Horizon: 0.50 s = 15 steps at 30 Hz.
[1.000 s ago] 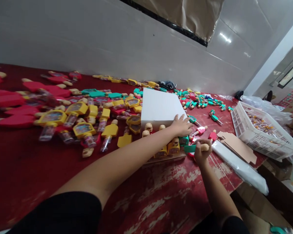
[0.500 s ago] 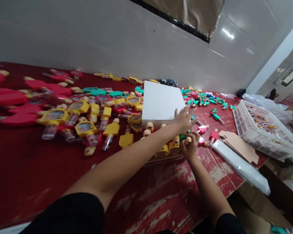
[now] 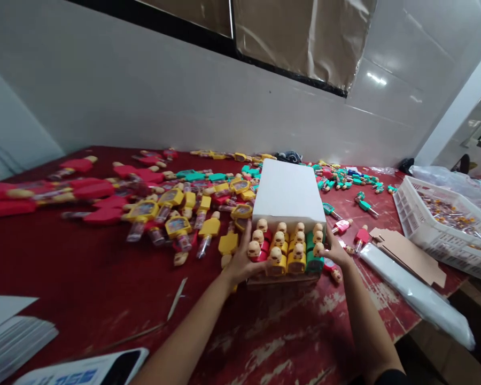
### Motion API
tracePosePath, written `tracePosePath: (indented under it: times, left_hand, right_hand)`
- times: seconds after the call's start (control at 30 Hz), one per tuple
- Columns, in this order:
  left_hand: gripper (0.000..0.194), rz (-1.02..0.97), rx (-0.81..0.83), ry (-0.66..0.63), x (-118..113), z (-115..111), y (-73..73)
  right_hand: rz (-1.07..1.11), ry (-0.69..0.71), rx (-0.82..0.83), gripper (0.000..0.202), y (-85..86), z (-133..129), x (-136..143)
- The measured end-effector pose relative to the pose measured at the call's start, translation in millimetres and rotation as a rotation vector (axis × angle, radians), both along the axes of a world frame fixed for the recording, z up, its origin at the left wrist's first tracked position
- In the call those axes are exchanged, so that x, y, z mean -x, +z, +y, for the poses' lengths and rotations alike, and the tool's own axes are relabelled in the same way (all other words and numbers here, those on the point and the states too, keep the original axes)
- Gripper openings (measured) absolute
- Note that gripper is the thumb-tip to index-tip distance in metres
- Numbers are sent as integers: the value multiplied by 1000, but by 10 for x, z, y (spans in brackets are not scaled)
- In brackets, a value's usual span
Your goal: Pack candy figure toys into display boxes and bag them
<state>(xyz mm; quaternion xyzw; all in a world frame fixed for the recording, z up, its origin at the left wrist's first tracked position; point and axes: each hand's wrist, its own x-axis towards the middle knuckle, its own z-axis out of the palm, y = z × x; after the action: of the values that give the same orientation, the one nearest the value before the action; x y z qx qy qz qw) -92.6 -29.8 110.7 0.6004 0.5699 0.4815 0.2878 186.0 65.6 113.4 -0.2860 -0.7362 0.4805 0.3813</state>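
One open box (image 3: 291,195), white lid raised, on the red desk (image 3: 224,326); contents, bear-headed toys (image 3: 278,255) in columns of red, yellow, yellow, green. Left hand (image 3: 240,262) and right hand (image 3: 336,251) grasp its opposite sides.

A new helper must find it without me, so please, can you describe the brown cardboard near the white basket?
At the right end of the red table, find the white basket. Just to its left lies a small stack of flat cardboard pieces with notched edges. It is plain brown, while the basket and the long plastic packet beside it are whitish.
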Motion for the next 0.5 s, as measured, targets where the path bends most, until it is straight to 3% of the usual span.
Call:
tracePosePath:
  times: [0.13, 0.23, 0.4, 0.5]
  left_hand:
    - [120, -25, 53, 33, -201, -285, 70]
    - [116, -27, 124, -8, -307, -494, 221]
    - [108, 8, 207, -110, -443, -600, 388]
    - [89, -24, 166, -131, -473, -549, 351]
  right_hand:
    - [-68, 2, -22, 110, 77, -479, -252]
    - [55, -7, -2, 114, 168, -767, -415]
    - [130, 13, 36, 121, 297, -945, -599]
    - [99, -15, -18, 96, 274, -971, -640]
